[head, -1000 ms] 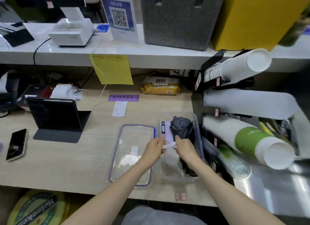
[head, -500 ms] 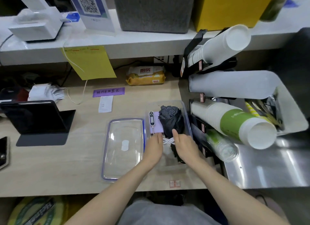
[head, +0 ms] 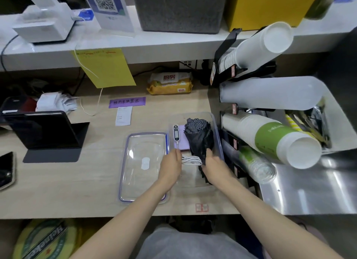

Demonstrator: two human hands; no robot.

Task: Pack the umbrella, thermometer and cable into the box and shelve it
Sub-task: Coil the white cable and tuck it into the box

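We are looking at a white coiled cable (head: 191,160), bundled into a loose flat hank, lying just right of the frame's centre inside a clear rectangular plastic box (head: 218,131). It is sitting between our two hands: the left hand (head: 171,167) is touching its left end and the right hand (head: 214,165) its right end, fingers curling toward the coil, though we cannot tell whether either hand is actually gripping it. Just above the cable, a folded black umbrella with a checked lining (head: 200,136) is lying along the box's right side. A slim white digital thermometer with a metal probe (head: 176,133) is lying to the umbrella's left, partly over a flat purple pad (head: 183,139). Left of the box, touching it, the clear lid with a blue rim (head: 144,166) is lying flat on the pale wooden counter (head: 77,181).
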